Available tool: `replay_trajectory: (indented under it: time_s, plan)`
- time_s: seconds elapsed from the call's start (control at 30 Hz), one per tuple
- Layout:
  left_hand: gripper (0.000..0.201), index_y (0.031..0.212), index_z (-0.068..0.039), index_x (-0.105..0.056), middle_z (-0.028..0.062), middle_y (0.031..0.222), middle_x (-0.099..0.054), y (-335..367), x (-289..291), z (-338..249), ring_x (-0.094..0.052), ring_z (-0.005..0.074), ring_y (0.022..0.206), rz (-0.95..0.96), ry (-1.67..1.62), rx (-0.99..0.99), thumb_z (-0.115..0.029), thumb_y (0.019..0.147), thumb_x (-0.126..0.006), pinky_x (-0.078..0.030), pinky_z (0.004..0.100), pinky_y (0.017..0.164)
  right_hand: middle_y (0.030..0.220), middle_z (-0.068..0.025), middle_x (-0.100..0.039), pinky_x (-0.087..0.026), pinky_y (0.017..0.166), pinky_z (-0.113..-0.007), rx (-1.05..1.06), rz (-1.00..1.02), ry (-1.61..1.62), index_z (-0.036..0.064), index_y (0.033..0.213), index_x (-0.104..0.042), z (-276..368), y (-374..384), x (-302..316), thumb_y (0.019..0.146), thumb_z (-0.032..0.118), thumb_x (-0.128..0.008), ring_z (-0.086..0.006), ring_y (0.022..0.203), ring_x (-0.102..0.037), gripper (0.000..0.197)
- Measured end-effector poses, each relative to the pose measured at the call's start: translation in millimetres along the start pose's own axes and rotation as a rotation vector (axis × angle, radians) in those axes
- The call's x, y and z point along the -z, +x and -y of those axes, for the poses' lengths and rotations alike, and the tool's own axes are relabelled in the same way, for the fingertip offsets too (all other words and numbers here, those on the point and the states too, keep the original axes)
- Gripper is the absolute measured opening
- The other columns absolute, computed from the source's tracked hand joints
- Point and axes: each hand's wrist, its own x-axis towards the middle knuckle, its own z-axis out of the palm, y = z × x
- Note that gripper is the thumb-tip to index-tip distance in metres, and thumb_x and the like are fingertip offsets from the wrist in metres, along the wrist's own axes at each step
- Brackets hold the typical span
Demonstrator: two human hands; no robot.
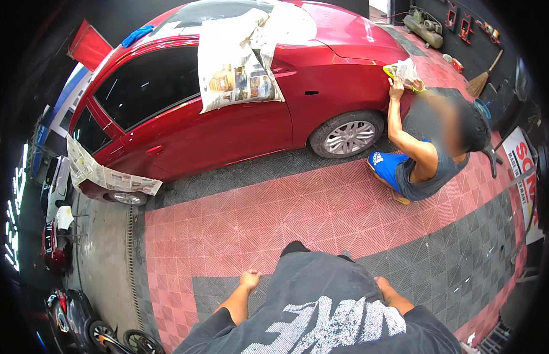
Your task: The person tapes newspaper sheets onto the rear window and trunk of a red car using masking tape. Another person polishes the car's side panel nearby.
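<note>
My left hand hangs beside my body over the floor tiles, its fingers curled in, with nothing visible in it. On the other side my right hand hangs close against my dark shirt, which partly hides it, so its fingers do not show clearly. Neither hand touches the red car standing in front of me. Newspaper sheets cover part of its windshield and front side, and more newspaper is fixed over its rear corner. The front wheel is to the right.
A co-worker crouches at the car's front, both hands on newspaper and yellow-green tape at the headlight. A blue cloth lies on the roof. A broom and an air compressor stand far right; motorcycles are at lower left.
</note>
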Motion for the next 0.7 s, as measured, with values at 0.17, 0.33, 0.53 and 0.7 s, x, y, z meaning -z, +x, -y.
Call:
replay_trajectory:
  time_s: [0.17,0.33,0.53,0.7]
  plan:
    - [0.061,0.143,-0.008,-0.077,0.0177,0.14,-0.08,7.7,-14.6,85.9,-0.075,0.0312,0.133,0.334,0.236,-0.11,-0.052,0.101,-0.081,-0.057,0.0425,0.115,0.101,-0.0178,-0.086,-0.064,0.091,-0.045,0.123,-0.217,0.084,0.0041,0.117,-0.083,115.4,-78.3,-18.0,0.1,0.025,-0.076,-0.0299,0.099,-0.084,0.028]
    - [0.057,0.144,-0.008,-0.076,0.0191,0.136,-0.081,9.3,19.5,92.0,-0.077,0.0308,0.126,0.296,0.128,-0.304,-0.046,0.102,-0.082,-0.059,0.0424,0.11,0.097,-0.0179,-0.084,-0.065,0.087,-0.043,0.017,-0.36,0.231,0.0106,0.116,-0.083,158.5,-117.1,-58.1,0.102,0.007,-0.058,-0.0283,0.092,-0.085,0.029]
    - [0.05,0.144,-0.006,-0.075,0.0199,0.131,-0.082,-14.1,91.6,131.3,-0.078,0.0304,0.121,-0.007,-0.214,-0.269,-0.035,0.103,-0.082,-0.06,0.0432,0.106,0.105,-0.0173,-0.084,-0.062,0.091,-0.042,0.157,-0.248,-0.169,0.0115,0.116,-0.085,135.1,-169.0,-160.3,0.097,0.005,-0.066,-0.0267,0.101,-0.08,0.028]
    - [0.057,0.142,-0.006,-0.076,0.0218,0.148,-0.074,-4.4,88.8,291.8,-0.067,0.0407,0.142,0.206,0.433,-0.147,-0.048,0.105,-0.067,-0.054,0.049,0.118,0.103,-0.0144,-0.084,-0.061,0.094,-0.042,0.265,-0.3,0.184,0.0073,0.113,-0.083,103.5,-216.7,-219.1,0.098,0.015,-0.073,-0.0273,0.1,-0.079,0.02]
